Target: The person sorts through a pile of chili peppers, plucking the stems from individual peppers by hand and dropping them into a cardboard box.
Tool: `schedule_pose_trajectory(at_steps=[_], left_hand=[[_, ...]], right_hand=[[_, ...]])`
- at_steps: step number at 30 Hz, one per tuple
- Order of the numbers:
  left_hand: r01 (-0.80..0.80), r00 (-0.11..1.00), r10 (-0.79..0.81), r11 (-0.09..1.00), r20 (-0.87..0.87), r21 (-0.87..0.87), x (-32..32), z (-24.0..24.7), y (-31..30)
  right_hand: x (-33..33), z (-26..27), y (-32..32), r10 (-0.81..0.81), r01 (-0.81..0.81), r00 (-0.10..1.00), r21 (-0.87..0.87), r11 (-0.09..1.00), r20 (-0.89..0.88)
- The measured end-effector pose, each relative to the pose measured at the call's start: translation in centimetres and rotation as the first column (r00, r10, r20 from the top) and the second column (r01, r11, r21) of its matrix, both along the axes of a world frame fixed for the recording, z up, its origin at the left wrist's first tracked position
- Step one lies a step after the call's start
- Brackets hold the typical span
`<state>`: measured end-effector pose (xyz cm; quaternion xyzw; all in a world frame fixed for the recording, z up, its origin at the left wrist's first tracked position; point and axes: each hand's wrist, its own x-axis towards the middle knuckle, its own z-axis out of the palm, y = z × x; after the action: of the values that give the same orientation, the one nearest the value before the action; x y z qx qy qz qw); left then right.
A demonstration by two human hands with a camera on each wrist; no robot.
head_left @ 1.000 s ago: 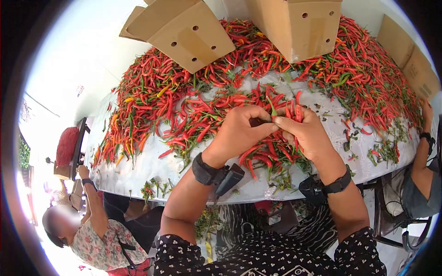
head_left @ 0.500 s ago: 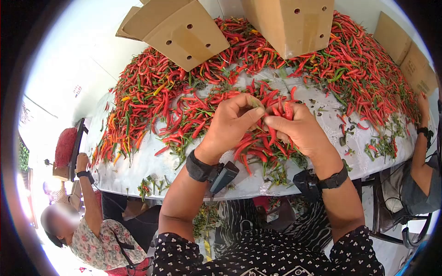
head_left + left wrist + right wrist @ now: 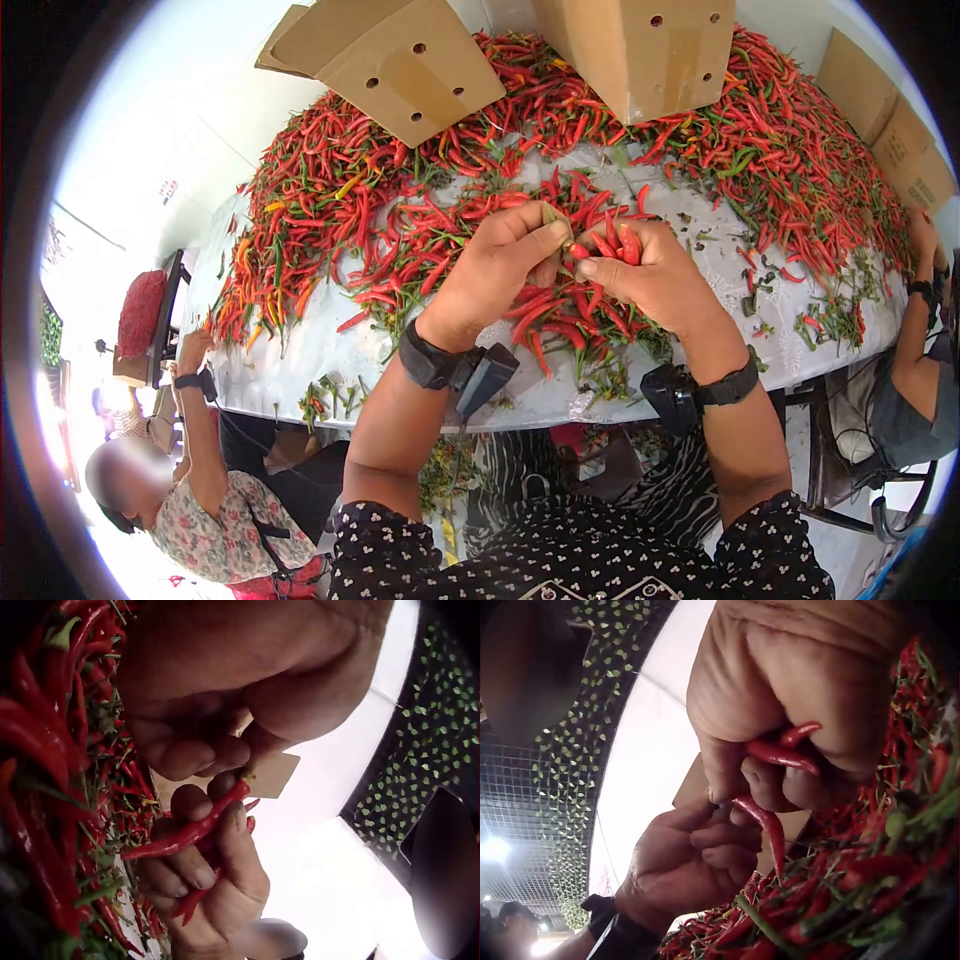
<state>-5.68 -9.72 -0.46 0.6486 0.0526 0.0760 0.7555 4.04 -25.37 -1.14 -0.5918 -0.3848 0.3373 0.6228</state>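
My left hand (image 3: 485, 270) is over the middle of the table, its thumb and forefinger pinching a small green chili stem (image 3: 549, 213). Close beside it, my right hand (image 3: 655, 275) pinches a red chili pepper (image 3: 191, 834) between thumb and fingers, its stem end turned toward the left fingertips. More red chili peppers (image 3: 784, 756) are tucked in the right palm, their tips poking out between the curled fingers. Below both hands lies a loose heap of red chili peppers (image 3: 560, 325) with green stems.
A large bank of chili peppers (image 3: 330, 190) curves round the table's far side. Two cardboard boxes (image 3: 415, 85) stand in it. Picked stems (image 3: 330, 398) lie near the front edge of the table (image 3: 270, 385). A person (image 3: 235, 520) sits at left; another person's arm (image 3: 915, 320) reaches in at right.
The left hand has closed on the green stem that stood up between the hands and drawn it slightly left. The right hand keeps its chili peppers.
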Motion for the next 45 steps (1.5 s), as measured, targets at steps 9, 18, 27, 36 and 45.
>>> schedule_pose_trajectory(at_steps=[9, 18, 27, 36, 45], left_hand=[[-0.027, 0.996, 0.079, 0.682, -0.037, 0.730, -0.6, 0.5, 2.3], [0.164, 0.986, -0.070, 0.467, -0.148, 0.869, -0.6, -0.1, 1.7], [-0.009, 0.999, 0.023, 0.903, -0.027, 0.429, -0.3, 0.4, 1.6], [-0.015, 0.998, -0.002, 0.971, 0.070, 0.240, 0.0, 0.0, 0.8], [-0.170, 0.977, 0.090, 0.879, 0.194, 0.445, 0.2, -0.4, 0.4]], right_hand=[[1.9, -0.5, -0.8, -0.072, 0.167, 0.905, 0.194, 0.967, -0.418], [1.8, -0.9, -0.6, -0.059, 0.121, 0.924, 0.141, 0.983, -0.378], [0.1, -1.2, 0.6, -0.145, 0.157, 0.947, 0.018, 0.988, -0.288], [-0.4, -0.7, 1.4, -0.117, 0.111, 0.991, -0.087, 0.990, -0.060], [-0.9, -0.5, 1.8, -0.310, 0.375, 0.849, -0.075, 0.924, 0.429]])
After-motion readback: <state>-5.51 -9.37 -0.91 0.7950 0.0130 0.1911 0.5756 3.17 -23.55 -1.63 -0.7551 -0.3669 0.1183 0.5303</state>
